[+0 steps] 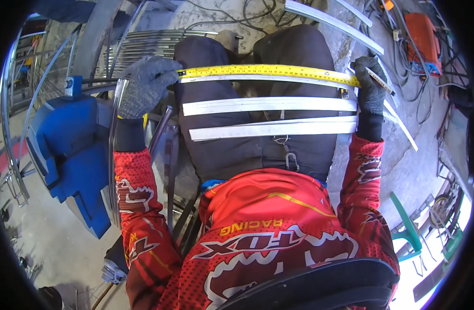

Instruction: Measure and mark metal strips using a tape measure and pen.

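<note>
A yellow tape measure blade (268, 71) stretches across my thighs, along a thin silvery metal strip (247, 78) lying just below it. My left hand (146, 85), in a grey knit glove, is closed around the left end of the blade; bits of yellow show below that hand. At the other end my gloved right hand (370, 85) is closed on the blade, with a white, dark-tipped pen or marker (380, 82) sticking out between its fingers. Two more groups of pale metal strips, one upper (268, 105) and one lower (273, 128), rest across my lap.
A blue machine part or casing (71, 150) stands to my left, beside long metal rods (149, 46). Metal strips (335, 26) lie on the floor ahead right. An orange-red machine (423, 41) with cables stands at far right, and a green chair (406, 227) behind.
</note>
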`<act>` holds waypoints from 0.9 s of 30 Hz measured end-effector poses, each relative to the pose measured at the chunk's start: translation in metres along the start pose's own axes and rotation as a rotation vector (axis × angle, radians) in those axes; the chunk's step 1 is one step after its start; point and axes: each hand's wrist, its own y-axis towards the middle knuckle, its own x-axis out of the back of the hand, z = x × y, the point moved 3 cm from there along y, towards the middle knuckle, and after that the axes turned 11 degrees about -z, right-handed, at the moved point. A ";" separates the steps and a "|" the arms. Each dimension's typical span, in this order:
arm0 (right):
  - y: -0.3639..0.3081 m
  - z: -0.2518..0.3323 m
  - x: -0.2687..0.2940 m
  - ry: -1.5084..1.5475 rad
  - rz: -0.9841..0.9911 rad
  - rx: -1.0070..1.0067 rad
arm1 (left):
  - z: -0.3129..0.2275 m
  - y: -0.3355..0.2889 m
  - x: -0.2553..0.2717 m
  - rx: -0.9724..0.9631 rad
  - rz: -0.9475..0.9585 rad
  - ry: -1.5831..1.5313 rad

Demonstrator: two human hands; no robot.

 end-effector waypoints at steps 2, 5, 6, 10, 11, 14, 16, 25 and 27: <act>-0.001 -0.001 0.001 0.019 -0.021 -0.032 | -0.006 0.002 -0.001 0.079 0.004 -0.033; -0.003 -0.002 0.004 0.014 -0.035 -0.044 | -0.011 0.000 -0.004 0.220 0.007 -0.123; -0.004 -0.002 0.005 0.007 -0.036 -0.042 | -0.009 0.000 -0.005 0.188 0.009 -0.133; -0.010 -0.008 0.009 -0.015 -0.020 -0.055 | -0.016 0.001 -0.008 0.214 0.031 -0.186; -0.014 -0.010 0.008 0.006 -0.029 -0.076 | -0.016 0.001 -0.008 0.223 0.031 -0.195; -0.017 -0.010 0.006 0.003 -0.055 -0.125 | -0.017 0.002 -0.009 0.236 0.023 -0.220; -0.017 -0.010 0.005 -0.001 -0.056 -0.104 | -0.019 0.002 -0.009 0.227 0.009 -0.232; -0.029 -0.049 0.018 0.295 -0.017 -0.292 | -0.014 -0.001 -0.012 0.225 -0.007 -0.220; -0.027 -0.068 0.027 0.071 0.078 -0.173 | -0.009 -0.001 -0.014 0.187 -0.037 -0.266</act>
